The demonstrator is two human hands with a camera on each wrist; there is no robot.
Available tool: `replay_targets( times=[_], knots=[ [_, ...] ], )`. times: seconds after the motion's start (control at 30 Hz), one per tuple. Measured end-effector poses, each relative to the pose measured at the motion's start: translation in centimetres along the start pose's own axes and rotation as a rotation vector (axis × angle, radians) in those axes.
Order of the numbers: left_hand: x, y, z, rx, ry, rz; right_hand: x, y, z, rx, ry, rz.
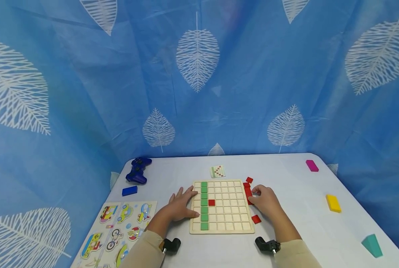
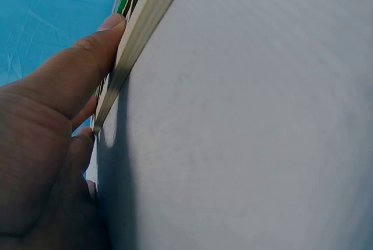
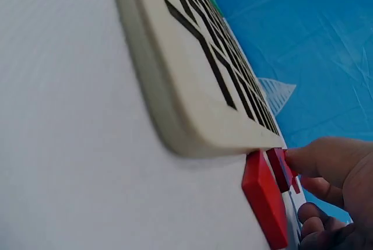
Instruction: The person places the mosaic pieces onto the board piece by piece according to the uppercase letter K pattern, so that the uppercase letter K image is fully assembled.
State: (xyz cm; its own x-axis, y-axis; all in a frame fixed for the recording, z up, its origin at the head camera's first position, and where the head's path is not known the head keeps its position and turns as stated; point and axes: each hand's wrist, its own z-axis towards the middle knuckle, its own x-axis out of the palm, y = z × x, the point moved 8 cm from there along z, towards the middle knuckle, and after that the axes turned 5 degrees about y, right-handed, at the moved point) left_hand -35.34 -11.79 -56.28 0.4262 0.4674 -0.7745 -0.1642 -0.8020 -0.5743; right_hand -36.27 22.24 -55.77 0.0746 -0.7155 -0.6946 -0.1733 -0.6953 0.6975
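A wooden grid board [image 1: 222,227] lies on the table, with a column of green tiles [image 1: 204,217] separated by bare cells and one red tile [image 1: 211,202] beside that column. My left hand [image 1: 180,207] rests at the board's left edge, fingers spread and thumb on the rim. At the right edge, my right hand [image 1: 265,201] has its thumb and curled fingers at a row of red tiles [image 1: 247,191]. In the right wrist view, its thumb presses on a red tile [image 3: 278,169]; the far fingertips are partly hidden. Another red tile [image 3: 263,197] lies nearer.
Behind the board lies a small pattern card [image 1: 217,171]. A blue game controller [image 1: 138,170], a blue block [image 1: 129,191] and a picture puzzle board [image 1: 100,217] are on the left. Magenta [image 1: 312,165], yellow [image 1: 333,203] and teal [image 1: 372,245] blocks are on the right.
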Motion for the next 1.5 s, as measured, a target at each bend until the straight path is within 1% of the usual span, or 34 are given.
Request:
replay_targets(
  times=[0.17,0.33,0.4,0.63,0.7,0.93,1.07,1.17,1.3,1.5],
  knots=[
    [0.1,0.1,0.0,0.008,0.0,-0.001,-0.1,-0.5,-0.2,-0.004,0.001,0.002],
    [0.1,0.1,0.0,0.005,0.004,-0.001,-0.4,-1.1,-0.4,0.019,-0.007,0.038],
    [0.1,0.1,0.0,0.004,0.005,-0.004,-0.5,-1.1,-0.6,0.022,-0.006,0.034],
    [0.0,0.2,0.0,0.001,0.009,-0.005,-0.7,-0.9,-0.9,0.032,0.064,0.007],
    [-0.1,0.1,0.0,0.003,0.007,-0.007,-0.7,-0.8,-0.9,0.019,0.068,0.004],
    [-0.2,0.0,0.0,0.001,0.006,-0.007,-0.5,-0.8,-0.7,-0.022,0.031,-0.023],
    [-0.1,-0.1,-0.1,-0.003,0.008,-0.009,-0.5,-0.9,-0.7,-0.021,0.011,-0.034],
    [-0.1,-0.1,-0.1,-0.001,0.008,-0.01,-0.6,-1.0,-0.8,-0.005,0.008,-0.018],
    [-0.1,-0.1,-0.2,-0.002,0.008,-0.007,-0.4,-0.4,-1.0,-0.006,0.02,0.016],
    [-0.2,0.0,0.0,0.007,0.007,0.001,0.5,1.5,-0.8,-0.048,0.031,0.052]
  ],
)
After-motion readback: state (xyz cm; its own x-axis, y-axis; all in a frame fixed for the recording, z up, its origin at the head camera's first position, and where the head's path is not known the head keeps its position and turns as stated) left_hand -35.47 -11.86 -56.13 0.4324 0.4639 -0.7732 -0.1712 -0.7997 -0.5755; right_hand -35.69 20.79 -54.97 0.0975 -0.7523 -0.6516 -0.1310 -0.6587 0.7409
